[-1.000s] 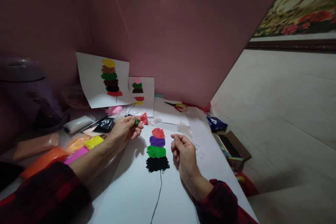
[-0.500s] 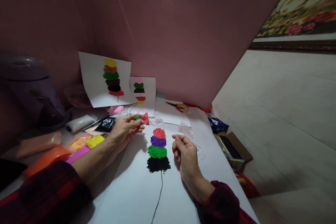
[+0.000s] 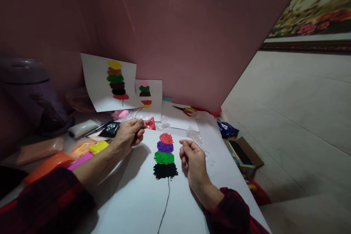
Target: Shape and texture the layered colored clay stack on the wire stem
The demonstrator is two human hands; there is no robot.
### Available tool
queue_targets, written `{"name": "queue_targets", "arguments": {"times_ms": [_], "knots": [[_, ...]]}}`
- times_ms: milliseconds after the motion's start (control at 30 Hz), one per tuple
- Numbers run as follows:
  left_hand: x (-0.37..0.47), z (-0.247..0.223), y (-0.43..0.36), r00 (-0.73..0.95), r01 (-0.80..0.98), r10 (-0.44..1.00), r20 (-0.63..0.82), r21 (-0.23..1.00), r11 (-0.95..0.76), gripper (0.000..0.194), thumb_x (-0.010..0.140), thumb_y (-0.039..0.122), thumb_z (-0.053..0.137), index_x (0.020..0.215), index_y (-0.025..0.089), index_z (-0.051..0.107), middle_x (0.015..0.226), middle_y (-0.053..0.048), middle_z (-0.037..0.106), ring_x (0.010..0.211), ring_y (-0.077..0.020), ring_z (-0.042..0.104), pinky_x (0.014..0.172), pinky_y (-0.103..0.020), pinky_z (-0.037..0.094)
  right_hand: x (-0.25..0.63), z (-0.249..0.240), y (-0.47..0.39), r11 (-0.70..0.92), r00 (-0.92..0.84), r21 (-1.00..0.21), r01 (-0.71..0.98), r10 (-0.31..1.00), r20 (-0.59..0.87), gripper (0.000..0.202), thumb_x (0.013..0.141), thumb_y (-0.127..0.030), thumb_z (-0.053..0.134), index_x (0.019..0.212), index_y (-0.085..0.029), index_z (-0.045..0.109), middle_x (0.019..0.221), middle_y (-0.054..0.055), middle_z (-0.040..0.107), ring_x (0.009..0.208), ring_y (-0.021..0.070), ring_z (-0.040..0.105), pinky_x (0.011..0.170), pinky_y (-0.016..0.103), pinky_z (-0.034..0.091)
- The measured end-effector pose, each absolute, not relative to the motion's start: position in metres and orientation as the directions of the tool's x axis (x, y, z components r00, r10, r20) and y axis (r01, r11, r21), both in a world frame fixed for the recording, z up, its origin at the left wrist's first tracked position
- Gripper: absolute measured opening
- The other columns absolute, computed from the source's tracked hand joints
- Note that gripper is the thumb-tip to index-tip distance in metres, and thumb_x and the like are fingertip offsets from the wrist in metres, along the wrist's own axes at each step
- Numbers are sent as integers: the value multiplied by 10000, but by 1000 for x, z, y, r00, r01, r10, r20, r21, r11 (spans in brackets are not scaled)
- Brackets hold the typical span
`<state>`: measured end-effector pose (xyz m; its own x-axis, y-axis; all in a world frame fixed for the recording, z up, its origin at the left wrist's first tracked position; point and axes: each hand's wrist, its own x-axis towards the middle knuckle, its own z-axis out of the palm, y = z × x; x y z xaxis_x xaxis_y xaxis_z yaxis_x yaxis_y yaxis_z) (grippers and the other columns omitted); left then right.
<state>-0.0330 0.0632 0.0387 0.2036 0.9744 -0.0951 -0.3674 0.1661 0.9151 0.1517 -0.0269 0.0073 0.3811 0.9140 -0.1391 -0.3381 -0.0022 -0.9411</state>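
My left hand (image 3: 131, 131) is raised over the back left of the white paper (image 3: 131, 197), thumb and fingers pinched on a small bit of green clay (image 3: 142, 126). On the paper is a stack of textured clay bands: red (image 3: 166, 138), purple (image 3: 165, 147), green (image 3: 164, 158) and black (image 3: 165, 170). A thin dark line (image 3: 166, 204) runs down from the black band. Just right of the stack, my right hand (image 3: 193, 157) rests with its fingers curled in and closed. Whatever its fingertips may hold is hidden.
Two papers with similar band stacks, a larger (image 3: 95, 80) and a smaller (image 3: 156, 95), lean at the back. Scissors (image 3: 189, 110), a red clay packet (image 3: 150, 123) and a clear plastic fork (image 3: 210, 161) lie around. Coloured clay packs (image 3: 49, 166) and a purple container (image 3: 33, 95) are left.
My left hand has drawn back slightly to the left, and its fingers now cover more of the green clay. My right hand has stayed almost still.
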Motion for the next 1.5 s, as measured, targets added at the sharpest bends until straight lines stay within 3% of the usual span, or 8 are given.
{"name": "queue_targets", "arguments": {"times_ms": [200, 400, 567, 733, 900, 1333, 1500], "knots": [[-34, 38, 65, 166, -385, 979, -116, 907, 173, 373, 812, 363, 641, 556, 147, 476, 377, 106, 310, 266, -4, 238, 274, -101, 168, 153, 6, -25, -17, 381, -938, -346, 911, -158, 278, 677, -387, 740, 793, -182, 592, 542, -61, 522, 375, 35, 318, 340, 149, 188], [-33, 41, 63, 192, -423, 977, -97, 890, 171, 144, 860, 219, 565, 820, 95, 626, 566, -27, 599, 379, -66, 489, 321, -137, 339, 152, 6, -26, -27, 374, -940, -341, 913, -162, 279, 676, -393, 742, 784, -186, 588, 539, -66, 521, 361, 34, 312, 327, 158, 182], [-33, 41, 61, 248, -459, 965, -80, 868, 190, 114, 831, 122, 574, 875, 55, 656, 664, -84, 655, 495, -99, 579, 400, -159, 433, 152, 6, -26, -27, 372, -938, -345, 914, -163, 272, 684, -391, 737, 784, -187, 588, 538, -70, 521, 358, 30, 307, 325, 154, 171], [-33, 38, 62, 245, -431, 967, -63, 887, 167, 141, 747, 51, 631, 885, 62, 652, 672, -63, 654, 489, -85, 571, 412, -151, 426, 153, 5, -25, -22, 376, -939, -343, 913, -159, 282, 685, -396, 737, 795, -181, 593, 538, -65, 526, 358, 31, 312, 324, 151, 180], [-32, 36, 63, 258, -385, 964, -69, 908, 168, 102, 729, 167, 696, 750, 106, 616, 544, 21, 550, 367, -52, 472, 329, -132, 307, 153, 4, -24, -10, 379, -938, -348, 913, -151, 299, 669, -408, 748, 776, -179, 589, 530, -66, 526, 352, 30, 314, 322, 152, 189], [-34, 35, 66, 244, -381, 966, -88, 907, 179, 267, 797, 273, 629, 600, 143, 505, 428, 76, 373, 298, -11, 270, 306, -122, 148, 152, 7, -26, -33, 372, -937, -347, 913, -170, 261, 694, -376, 737, 799, -182, 597, 541, -61, 525, 363, 31, 323, 318, 145, 186], [-32, 38, 62, 227, -400, 970, -90, 899, 177, 167, 815, 257, 617, 729, 123, 567, 508, 40, 482, 362, -30, 399, 345, -112, 253, 152, 6, -27, -33, 369, -937, -349, 914, -169, 235, 728, -367, 711, 814, -183, 594, 547, -62, 518, 363, 27, 298, 319, 140, 173]]}}
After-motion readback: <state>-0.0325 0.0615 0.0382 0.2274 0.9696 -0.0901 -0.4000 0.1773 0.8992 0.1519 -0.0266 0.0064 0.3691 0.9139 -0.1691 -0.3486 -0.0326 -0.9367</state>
